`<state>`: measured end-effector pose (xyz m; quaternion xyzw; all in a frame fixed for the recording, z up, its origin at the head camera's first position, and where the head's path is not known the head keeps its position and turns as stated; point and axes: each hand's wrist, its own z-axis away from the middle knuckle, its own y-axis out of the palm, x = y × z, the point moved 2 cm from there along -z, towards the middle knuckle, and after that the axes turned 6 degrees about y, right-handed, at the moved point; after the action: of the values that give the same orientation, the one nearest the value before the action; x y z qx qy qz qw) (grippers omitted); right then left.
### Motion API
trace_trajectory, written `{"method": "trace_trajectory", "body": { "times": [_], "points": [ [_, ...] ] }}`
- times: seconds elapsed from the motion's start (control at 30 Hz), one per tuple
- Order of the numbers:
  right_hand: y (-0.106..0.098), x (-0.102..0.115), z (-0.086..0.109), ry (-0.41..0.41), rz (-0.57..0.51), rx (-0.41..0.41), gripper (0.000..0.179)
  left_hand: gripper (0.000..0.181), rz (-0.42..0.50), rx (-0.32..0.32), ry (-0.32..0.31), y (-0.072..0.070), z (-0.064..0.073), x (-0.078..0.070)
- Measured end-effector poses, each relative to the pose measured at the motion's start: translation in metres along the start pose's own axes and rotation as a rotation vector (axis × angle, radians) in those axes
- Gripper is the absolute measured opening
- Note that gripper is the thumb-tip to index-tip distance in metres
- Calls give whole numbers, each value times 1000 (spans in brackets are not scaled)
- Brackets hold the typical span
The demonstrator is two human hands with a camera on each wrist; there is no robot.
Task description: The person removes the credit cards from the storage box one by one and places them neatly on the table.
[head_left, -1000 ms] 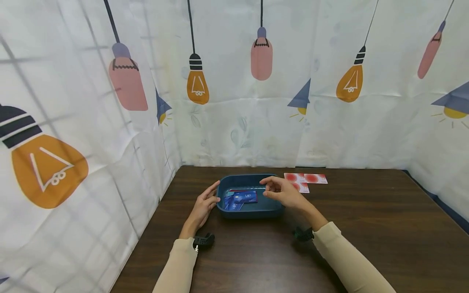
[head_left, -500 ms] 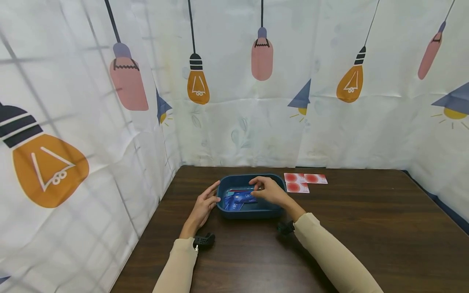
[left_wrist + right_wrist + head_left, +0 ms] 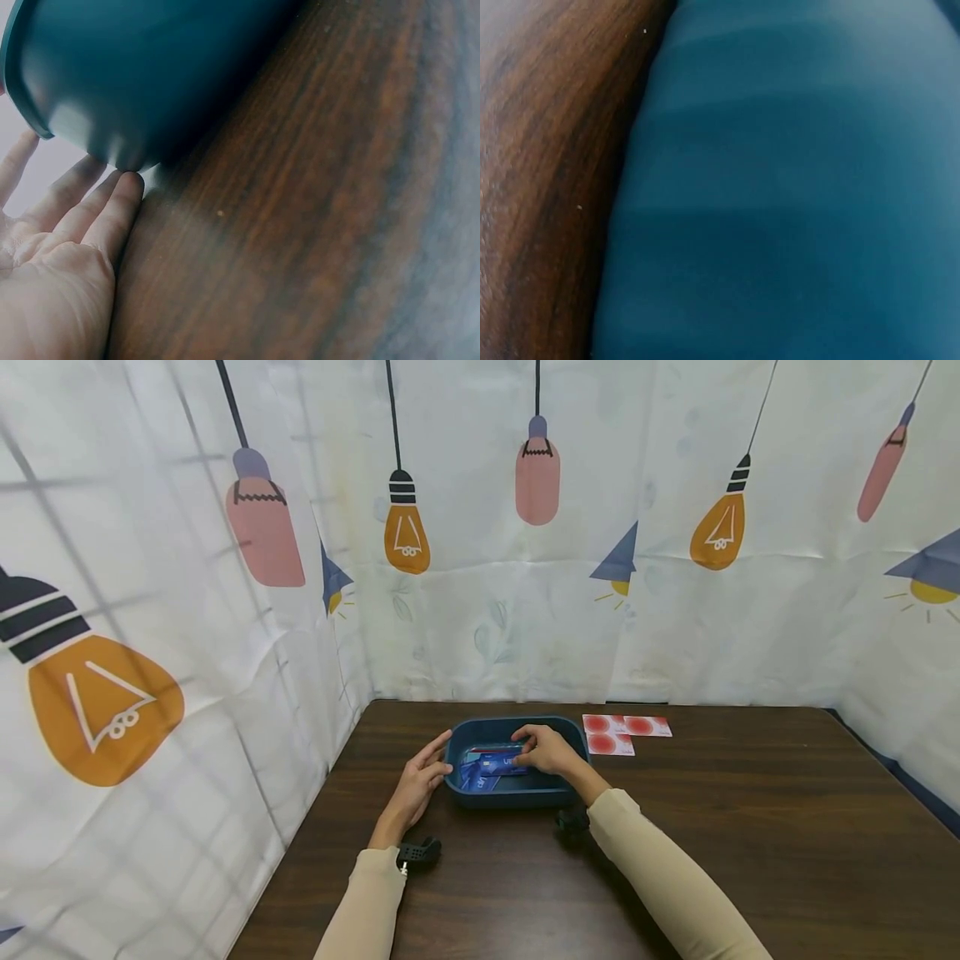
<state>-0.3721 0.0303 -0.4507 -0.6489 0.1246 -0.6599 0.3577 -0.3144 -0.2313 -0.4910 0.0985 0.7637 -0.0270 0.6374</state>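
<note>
Blue rectangular VIP cards (image 3: 495,766) are contained in a teal rounded plastic tray (image 3: 517,800), lower centre; its left side is touched by the left hand (image 3: 414,785), fingers spread; whether any card is pinched by the right hand (image 3: 550,752) cannot be told.

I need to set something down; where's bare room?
Bare: the table right of red-printed cards, and, this side of the tray, between the right sleeve and left sleeve. Crowded: the tray, holding blue cards, right hand over it, left hand at its side.

Dark wood-grain counter (image 3: 750,827)
A blue-green box (image 3: 517,800) stands near the far edge; three red-and-white cards (image 3: 610,744) lie just to its right.
</note>
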Motion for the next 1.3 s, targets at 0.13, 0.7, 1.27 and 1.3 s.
{"method": "trace_trajectory", "body": {
  "times": [0.13, 0.7, 1.27, 1.3],
  "points": [
    [-1, -2, 1, 30, -9, 17, 45, 64, -4, 0, 3, 0, 0, 0],
    [2, -5, -1, 85, 104, 32, 52, 64, -4, -11, 1, 0, 0, -1],
    [7, -3, -1, 123, 188, 2, 51, 65, -7, 4, 3, 1, 2, 0],
    [7, -3, -1, 124, 188, 2, 51, 65, -5, 2, 5, 1, 1, -1]
  ]
}}
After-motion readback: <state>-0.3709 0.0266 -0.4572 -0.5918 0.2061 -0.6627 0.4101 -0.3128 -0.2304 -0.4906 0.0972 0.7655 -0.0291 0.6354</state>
